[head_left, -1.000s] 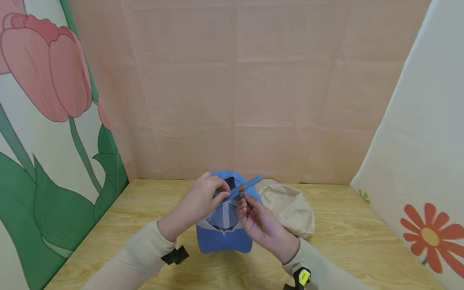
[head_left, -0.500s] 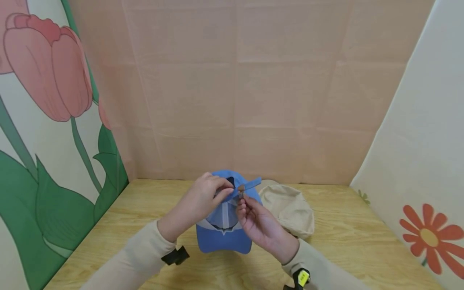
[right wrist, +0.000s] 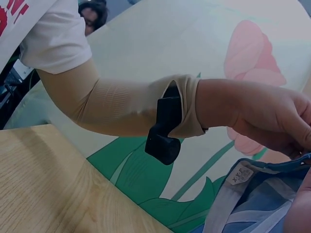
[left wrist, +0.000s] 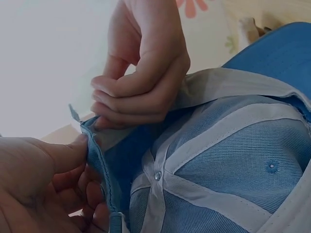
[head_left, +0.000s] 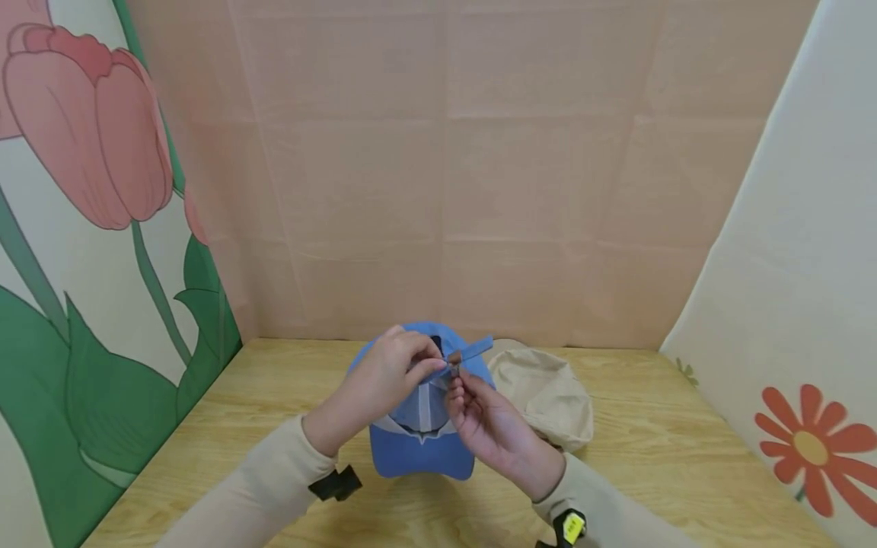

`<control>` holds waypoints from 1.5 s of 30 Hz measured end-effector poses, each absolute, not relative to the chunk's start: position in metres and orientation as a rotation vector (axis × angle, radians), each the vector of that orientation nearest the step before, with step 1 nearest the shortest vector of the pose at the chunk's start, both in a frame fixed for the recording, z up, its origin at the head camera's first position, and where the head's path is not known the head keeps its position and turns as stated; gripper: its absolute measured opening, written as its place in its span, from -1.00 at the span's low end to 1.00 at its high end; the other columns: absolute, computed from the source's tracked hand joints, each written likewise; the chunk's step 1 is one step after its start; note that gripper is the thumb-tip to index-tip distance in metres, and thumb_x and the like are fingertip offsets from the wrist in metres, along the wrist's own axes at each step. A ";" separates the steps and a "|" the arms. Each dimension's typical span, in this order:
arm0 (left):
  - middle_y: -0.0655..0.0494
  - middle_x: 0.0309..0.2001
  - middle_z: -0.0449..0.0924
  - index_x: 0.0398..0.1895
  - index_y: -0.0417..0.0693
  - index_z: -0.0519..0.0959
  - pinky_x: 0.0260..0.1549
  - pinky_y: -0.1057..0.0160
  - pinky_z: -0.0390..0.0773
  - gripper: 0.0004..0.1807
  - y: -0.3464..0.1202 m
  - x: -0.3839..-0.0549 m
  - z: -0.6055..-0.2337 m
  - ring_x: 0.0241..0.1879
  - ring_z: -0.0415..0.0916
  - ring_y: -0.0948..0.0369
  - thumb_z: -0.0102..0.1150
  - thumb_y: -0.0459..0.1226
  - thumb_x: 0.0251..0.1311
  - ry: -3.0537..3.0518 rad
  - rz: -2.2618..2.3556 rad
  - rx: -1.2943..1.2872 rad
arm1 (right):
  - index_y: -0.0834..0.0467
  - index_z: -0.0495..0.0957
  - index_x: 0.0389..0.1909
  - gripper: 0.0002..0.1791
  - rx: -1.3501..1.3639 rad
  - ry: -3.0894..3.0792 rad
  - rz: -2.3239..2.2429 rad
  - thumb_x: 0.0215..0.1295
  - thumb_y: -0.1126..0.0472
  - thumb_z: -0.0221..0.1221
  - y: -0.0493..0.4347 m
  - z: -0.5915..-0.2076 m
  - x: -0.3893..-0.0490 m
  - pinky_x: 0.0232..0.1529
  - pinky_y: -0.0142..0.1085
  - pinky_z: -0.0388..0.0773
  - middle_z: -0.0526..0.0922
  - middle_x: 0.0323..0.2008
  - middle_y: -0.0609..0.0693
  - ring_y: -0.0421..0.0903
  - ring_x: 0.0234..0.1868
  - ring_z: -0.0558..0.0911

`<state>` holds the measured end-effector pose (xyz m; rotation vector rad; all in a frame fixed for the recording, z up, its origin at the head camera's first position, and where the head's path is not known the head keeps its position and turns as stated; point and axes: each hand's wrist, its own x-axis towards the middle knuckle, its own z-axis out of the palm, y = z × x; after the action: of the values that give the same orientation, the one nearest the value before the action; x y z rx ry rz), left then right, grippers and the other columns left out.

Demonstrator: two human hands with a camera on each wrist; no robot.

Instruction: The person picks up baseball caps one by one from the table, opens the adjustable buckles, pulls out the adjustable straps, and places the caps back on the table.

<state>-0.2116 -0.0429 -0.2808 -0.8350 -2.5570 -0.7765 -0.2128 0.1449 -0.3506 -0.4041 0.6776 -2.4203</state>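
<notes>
A blue baseball cap (head_left: 423,455) rests crown-down on the table, brim toward me, its pale-taped inside showing. My left hand (head_left: 387,374) pinches the cap's back strap (left wrist: 99,162) between thumb and fingers. Opposite it, my right hand (head_left: 499,432) holds the small buckle (head_left: 455,367) at the fingertips, other fingers curled under. The strap's free tail (head_left: 477,348) sticks out to the upper right past a brown loop. In the left wrist view the right fingers (left wrist: 141,92) meet the strap's upper end. The fingers partly hide the buckle.
A beige cap (head_left: 544,392) lies on the wooden table (head_left: 658,457) just right of the blue one. A pinkish cloth (head_left: 438,167) hangs behind, with flower-printed panels on both sides. Another person's head (right wrist: 92,14) shows in the right wrist view.
The left fingers have shifted along the strap toward the buckle. The strap's tail has moved slightly, and less of the strap shows between the hands. The right hand has barely moved.
</notes>
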 end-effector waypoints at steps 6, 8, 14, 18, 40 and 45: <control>0.31 -0.48 0.54 -0.42 0.08 0.61 -0.42 0.35 0.36 -0.87 -0.043 -0.211 -0.281 -0.42 0.27 0.31 0.18 -0.15 0.27 -2.537 -0.748 -0.856 | 0.12 0.56 -0.11 -0.69 -0.399 0.654 -2.419 0.56 0.20 -0.19 0.144 -0.351 -0.213 -0.18 -0.59 0.50 0.58 -0.30 -0.07 -0.30 -0.28 0.59; 0.30 -0.48 0.54 -0.42 0.07 0.61 -0.41 0.34 0.36 -0.87 -0.044 -0.211 -0.281 -0.42 0.27 0.31 0.18 -0.15 0.27 -2.541 -0.743 -0.859 | 0.12 0.55 -0.11 -0.69 -0.401 0.651 -2.419 0.57 0.21 -0.20 0.143 -0.351 -0.213 -0.19 -0.59 0.50 0.57 -0.29 -0.07 -0.30 -0.28 0.59; 0.28 -0.48 0.54 -0.41 0.03 0.63 -0.42 0.35 0.37 -0.87 -0.045 -0.211 -0.285 -0.42 0.27 0.29 0.20 -0.17 0.26 -2.553 -0.734 -0.850 | 0.14 0.51 -0.12 -0.71 -0.411 0.620 -2.421 0.57 0.20 -0.22 0.145 -0.352 -0.214 -0.18 -0.60 0.49 0.55 -0.29 -0.06 -0.30 -0.28 0.57; 0.25 -0.48 0.54 -0.42 -0.01 0.64 -0.43 0.36 0.37 -0.87 -0.047 -0.213 -0.288 -0.43 0.28 0.29 0.22 -0.19 0.24 -2.554 -0.710 -0.840 | 0.16 0.49 -0.14 -0.70 -0.416 0.593 -2.420 0.57 0.19 -0.23 0.147 -0.352 -0.215 -0.18 -0.60 0.48 0.54 -0.29 -0.05 -0.28 -0.29 0.57; 0.34 -0.44 0.50 -0.42 0.13 0.58 -0.38 0.33 0.40 -0.87 -0.044 -0.212 -0.285 -0.37 0.32 0.31 0.16 -0.12 0.29 -2.537 -0.890 -0.859 | 0.17 0.50 -0.20 -0.69 -0.440 0.598 -2.406 0.57 0.18 -0.21 0.146 -0.349 -0.215 -0.16 -0.58 0.50 0.58 -0.29 -0.05 -0.28 -0.28 0.59; 0.34 -0.50 0.45 -0.48 0.13 0.53 -0.41 0.31 0.37 -0.84 -0.045 -0.212 -0.285 -0.42 0.28 0.29 0.17 -0.13 0.26 -2.533 -0.901 -0.866 | 0.16 0.50 -0.18 -0.70 -0.451 0.592 -2.387 0.57 0.17 -0.20 0.146 -0.350 -0.214 -0.15 -0.58 0.49 0.58 -0.29 -0.05 -0.28 -0.28 0.59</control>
<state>-0.2122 -0.0449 -0.2846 -0.8659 -2.5326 -0.9008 -0.2143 0.1463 -0.3497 -0.4506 0.5915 -2.3871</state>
